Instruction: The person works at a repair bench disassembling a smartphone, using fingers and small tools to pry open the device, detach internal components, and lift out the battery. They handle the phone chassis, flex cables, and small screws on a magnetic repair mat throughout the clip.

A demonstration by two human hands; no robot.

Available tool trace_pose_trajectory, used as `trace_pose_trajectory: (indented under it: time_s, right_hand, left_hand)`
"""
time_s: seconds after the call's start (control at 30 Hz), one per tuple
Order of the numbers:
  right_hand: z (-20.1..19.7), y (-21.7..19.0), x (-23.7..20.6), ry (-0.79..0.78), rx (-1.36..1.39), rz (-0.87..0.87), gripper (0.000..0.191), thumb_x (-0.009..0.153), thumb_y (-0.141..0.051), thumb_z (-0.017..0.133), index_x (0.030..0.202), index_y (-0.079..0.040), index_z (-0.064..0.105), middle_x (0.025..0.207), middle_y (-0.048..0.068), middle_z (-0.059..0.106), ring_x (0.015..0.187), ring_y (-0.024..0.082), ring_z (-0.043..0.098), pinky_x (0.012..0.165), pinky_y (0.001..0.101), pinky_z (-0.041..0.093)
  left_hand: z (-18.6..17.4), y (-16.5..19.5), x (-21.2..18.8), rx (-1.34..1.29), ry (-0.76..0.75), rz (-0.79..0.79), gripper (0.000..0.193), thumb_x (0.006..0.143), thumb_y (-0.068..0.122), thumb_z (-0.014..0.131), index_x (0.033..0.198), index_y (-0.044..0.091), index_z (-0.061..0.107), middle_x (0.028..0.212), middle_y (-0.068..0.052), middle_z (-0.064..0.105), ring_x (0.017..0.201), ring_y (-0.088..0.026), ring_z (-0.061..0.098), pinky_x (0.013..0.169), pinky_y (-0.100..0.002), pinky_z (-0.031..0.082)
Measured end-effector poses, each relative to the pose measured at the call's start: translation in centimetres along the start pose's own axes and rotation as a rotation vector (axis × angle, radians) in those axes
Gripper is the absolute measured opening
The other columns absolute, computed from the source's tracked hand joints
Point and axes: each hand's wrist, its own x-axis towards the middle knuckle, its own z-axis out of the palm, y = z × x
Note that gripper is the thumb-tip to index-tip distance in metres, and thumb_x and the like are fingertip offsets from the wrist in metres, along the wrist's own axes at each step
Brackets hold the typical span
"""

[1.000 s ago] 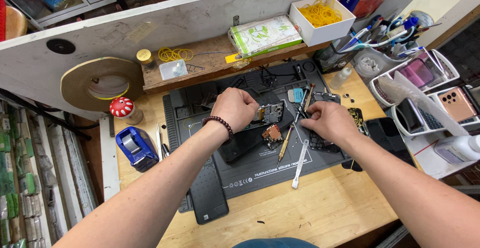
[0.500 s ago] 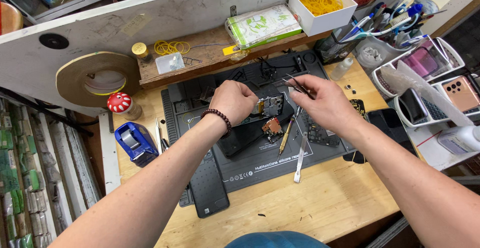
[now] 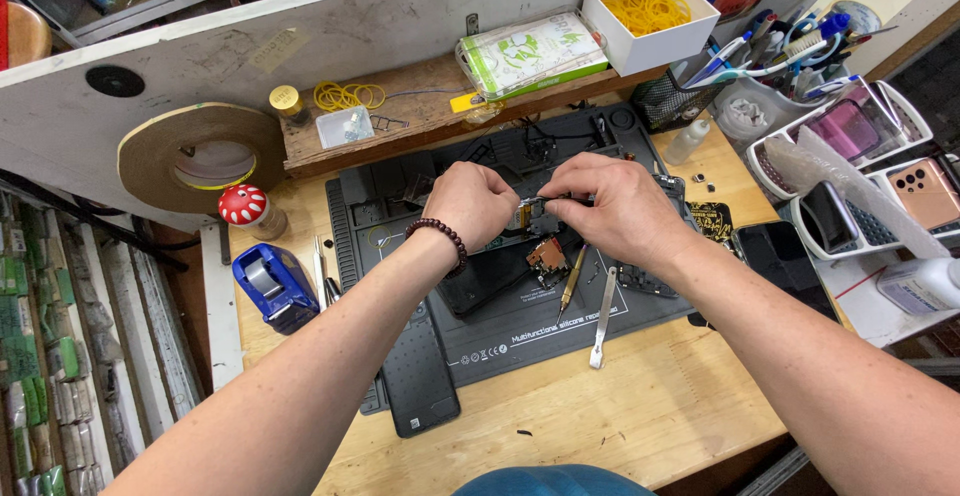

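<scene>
Both my forearms come in from the near edge and converge over the middle of the black silicone work mat point(image 3: 520, 341). My left hand point(image 3: 470, 201) is curled nearly into a fist, knuckles up, dark bead bracelet point(image 3: 440, 238) at the wrist, fingertips pinched on the left side of a small metal-and-black phone component point(image 3: 535, 214). My right hand point(image 3: 610, 206) comes in from the right, wrist slightly bent, fingers folded in, closed on the right side of the same part. The part sits between the two hands, held just above the mat, mostly covered by my fingers. Can't tell if the right hand also holds a fine tool; the fingers hide it.

Directly below the hands on the mat: a small brown circuit board piece point(image 3: 548, 256), a dark opened phone body point(image 3: 490, 281), and a yellow-handled screwdriver point(image 3: 571, 282) lying just right of the board. A flat silver metal pry tool point(image 3: 602, 318) lies near the mat's near-right edge.

Left of the mat: a blue tape dispenser point(image 3: 272, 286) and a red mushroom-shaped white-dotted object point(image 3: 245, 208). Far left: a large roll of brown tape point(image 3: 200, 161). Far right: a white box of yellow rubber bands point(image 3: 650, 16).
</scene>
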Motion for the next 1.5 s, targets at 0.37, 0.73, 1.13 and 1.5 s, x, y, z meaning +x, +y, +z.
trace_pose_trajectory:
  time_s: [0.37, 0.73, 1.13, 1.5]
  right_hand:
    - [0.56, 0.63, 0.53, 0.003, -0.011, 0.000, 0.014, 0.082, -0.014, 0.077, 0.094, -0.008, 0.079, 0.098, 0.003, 0.076, 0.084, 0.022, 0.074, 0.073, 0.0324, 0.058]
    - [0.53, 0.63, 0.57, -0.007, -0.080, -0.034, 0.013, 0.082, -0.015, 0.077, 0.093, -0.008, 0.078, 0.097, 0.004, 0.075, 0.085, 0.026, 0.073, 0.073, 0.0348, 0.057]
    - [0.62, 0.76, 0.25, 0.010, -0.013, -0.012, 0.014, 0.082, -0.014, 0.077, 0.095, -0.008, 0.078, 0.098, 0.003, 0.075, 0.084, 0.024, 0.073, 0.074, 0.0337, 0.057]
    - [0.70, 0.83, 0.25, 0.006, -0.069, -0.053, 0.013, 0.083, -0.015, 0.077, 0.094, -0.008, 0.078, 0.099, 0.003, 0.074, 0.086, 0.026, 0.072, 0.075, 0.0351, 0.057]
  left_hand:
    - [-0.16, 0.12, -0.20, -0.024, -0.027, -0.041, 0.021, 0.083, 0.023, 0.070, 0.095, 0.012, 0.082, 0.095, -0.013, 0.079, 0.092, -0.027, 0.076, 0.089, -0.038, 0.058]
    - [0.08, -0.16, 0.01, -0.014, -0.017, -0.038, 0.021, 0.082, 0.024, 0.070, 0.095, 0.013, 0.083, 0.093, -0.014, 0.079, 0.091, -0.027, 0.076, 0.088, -0.038, 0.058]
    - [0.19, -0.24, 0.21, -0.025, -0.017, -0.028, 0.021, 0.082, 0.024, 0.071, 0.094, 0.010, 0.082, 0.093, -0.014, 0.079, 0.090, -0.026, 0.077, 0.088, -0.037, 0.058]
    - [0.20, -0.61, 0.73, -0.028, -0.038, -0.046, 0.019, 0.082, 0.022, 0.072, 0.093, 0.011, 0.083, 0.092, -0.013, 0.079, 0.087, -0.024, 0.076, 0.085, -0.036, 0.058]
